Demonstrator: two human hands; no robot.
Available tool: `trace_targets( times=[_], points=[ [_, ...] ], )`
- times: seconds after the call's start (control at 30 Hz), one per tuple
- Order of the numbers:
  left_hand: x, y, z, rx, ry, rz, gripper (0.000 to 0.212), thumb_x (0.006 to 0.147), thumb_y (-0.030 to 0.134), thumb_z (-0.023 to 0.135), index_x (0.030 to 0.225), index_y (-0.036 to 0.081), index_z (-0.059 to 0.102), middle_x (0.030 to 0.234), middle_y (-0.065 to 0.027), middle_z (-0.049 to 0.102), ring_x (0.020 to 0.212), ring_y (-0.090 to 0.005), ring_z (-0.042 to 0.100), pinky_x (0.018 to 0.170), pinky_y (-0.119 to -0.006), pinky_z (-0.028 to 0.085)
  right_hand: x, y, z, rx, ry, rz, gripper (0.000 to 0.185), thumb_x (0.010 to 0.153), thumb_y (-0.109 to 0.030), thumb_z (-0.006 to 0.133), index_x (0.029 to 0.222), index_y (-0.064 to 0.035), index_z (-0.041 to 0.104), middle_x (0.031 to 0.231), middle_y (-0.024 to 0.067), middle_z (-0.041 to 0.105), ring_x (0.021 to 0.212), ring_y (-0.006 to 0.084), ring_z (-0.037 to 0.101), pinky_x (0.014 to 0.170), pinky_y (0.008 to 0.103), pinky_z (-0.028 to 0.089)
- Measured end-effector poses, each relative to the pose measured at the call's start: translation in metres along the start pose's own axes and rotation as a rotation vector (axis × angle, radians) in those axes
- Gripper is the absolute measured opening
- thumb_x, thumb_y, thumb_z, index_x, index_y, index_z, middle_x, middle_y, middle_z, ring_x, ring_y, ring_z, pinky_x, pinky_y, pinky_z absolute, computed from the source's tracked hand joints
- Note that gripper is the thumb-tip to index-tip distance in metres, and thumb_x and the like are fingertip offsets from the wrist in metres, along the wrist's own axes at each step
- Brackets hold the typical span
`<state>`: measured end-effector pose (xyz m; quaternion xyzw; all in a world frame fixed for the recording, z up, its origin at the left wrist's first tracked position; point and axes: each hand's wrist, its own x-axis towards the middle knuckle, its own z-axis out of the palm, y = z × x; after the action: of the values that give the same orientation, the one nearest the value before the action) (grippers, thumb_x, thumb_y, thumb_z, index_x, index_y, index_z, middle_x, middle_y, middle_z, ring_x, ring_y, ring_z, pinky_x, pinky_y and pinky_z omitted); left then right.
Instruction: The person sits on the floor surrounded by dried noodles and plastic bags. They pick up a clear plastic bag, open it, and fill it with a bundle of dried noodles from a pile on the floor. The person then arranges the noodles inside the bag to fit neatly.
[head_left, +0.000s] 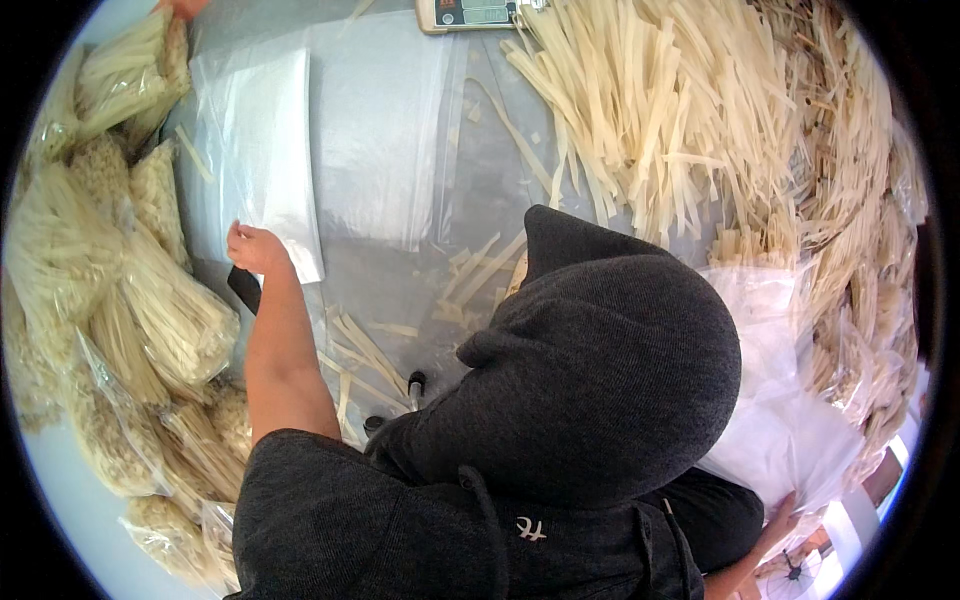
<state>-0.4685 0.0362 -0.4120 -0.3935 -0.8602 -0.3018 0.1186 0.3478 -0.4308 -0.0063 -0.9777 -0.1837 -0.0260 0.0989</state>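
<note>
My left hand (257, 248) is over the lower left edge of a stack of clear plastic bags (262, 165), its fingers bent. Whether they pinch anything is too small to tell. Beneath that wrist lies a flat black object (244, 289), partly hidden by the forearm. At the lower right, my right hand (781, 519) grips the lower end of a whitish translucent plastic bag (780, 435). The bag hangs beside a pile of pale flat dried strips (675, 105), and its upper part overlaps some of them. A dark hood (600, 375) hides the middle of the worktop.
Filled clear bags of strips (180, 322) are heaped along the left. Further plastic sheets (375, 127) lie at the centre. A digital scale (476, 16) stands at the top edge. Loose strips (367, 352) and a black-capped pen-like object (415, 390) lie near my body.
</note>
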Motion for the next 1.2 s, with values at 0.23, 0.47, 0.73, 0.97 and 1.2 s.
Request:
trace_targets(
  times=[0.23, 0.47, 0.73, 0.97, 1.2],
  points=[
    [-0.148, 0.111, 0.024, -0.215, -0.671, 0.486, 0.029, 0.087, 0.027, 0.063, 0.108, 0.008, 0.062, 0.102, -0.0133, 0.059, 0.098, -0.0290, 0.055, 0.087, -0.039, 0.043, 0.005, 0.000, 0.000, 0.033, -0.001, 0.054, 0.067, 0.087, -0.041, 0.063, 0.121, 0.0155, 0.049, 0.121, 0.0266, 0.055, 0.108, 0.0334, 0.052, 0.097, 0.0335, 0.038],
    [-0.141, 0.099, 0.047, -0.490, -0.681, -0.042, 0.025, 0.091, 0.029, 0.058, 0.094, 0.005, 0.063, 0.085, -0.0078, 0.060, 0.082, -0.0212, 0.055, 0.075, -0.033, 0.044, -0.007, -0.023, 0.012, 0.007, 0.072, 0.014, 0.063, 0.087, -0.039, 0.064, 0.115, 0.0160, 0.054, 0.110, 0.0220, 0.060, 0.099, 0.0278, 0.054, 0.091, 0.0339, 0.041],
    [-0.031, 0.003, 0.026, -0.585, -0.385, -0.313, 0.033, 0.097, 0.032, 0.042, 0.096, 0.001, 0.055, 0.085, -0.0056, 0.053, 0.076, -0.0153, 0.048, 0.072, -0.030, 0.043, 0.012, 0.032, 0.001, 0.131, -0.037, 0.083, 0.064, 0.088, -0.035, 0.063, 0.129, 0.0110, 0.045, 0.123, 0.0190, 0.055, 0.108, 0.0251, 0.053, 0.095, 0.0325, 0.040],
    [-0.005, 0.021, -0.011, -0.053, 0.036, 0.113, 0.027, 0.092, 0.019, 0.054, 0.112, 0.001, 0.058, 0.103, -0.0162, 0.060, 0.096, -0.0294, 0.056, 0.083, -0.037, 0.046, -0.009, 0.002, 0.003, 0.117, 0.041, 0.062, 0.064, 0.086, -0.037, 0.066, 0.122, 0.0133, 0.050, 0.119, 0.0197, 0.057, 0.105, 0.0259, 0.053, 0.094, 0.0333, 0.040],
    [-0.171, 0.142, -0.003, -0.188, -0.707, 0.432, 0.036, 0.084, 0.031, 0.066, 0.110, 0.008, 0.059, 0.107, -0.0163, 0.056, 0.104, -0.0283, 0.053, 0.090, -0.040, 0.041, 0.003, 0.005, 0.003, 0.202, -0.015, 0.103, 0.063, 0.087, -0.034, 0.064, 0.126, 0.0128, 0.047, 0.124, 0.0186, 0.054, 0.110, 0.0241, 0.052, 0.095, 0.0315, 0.040]
  ],
)
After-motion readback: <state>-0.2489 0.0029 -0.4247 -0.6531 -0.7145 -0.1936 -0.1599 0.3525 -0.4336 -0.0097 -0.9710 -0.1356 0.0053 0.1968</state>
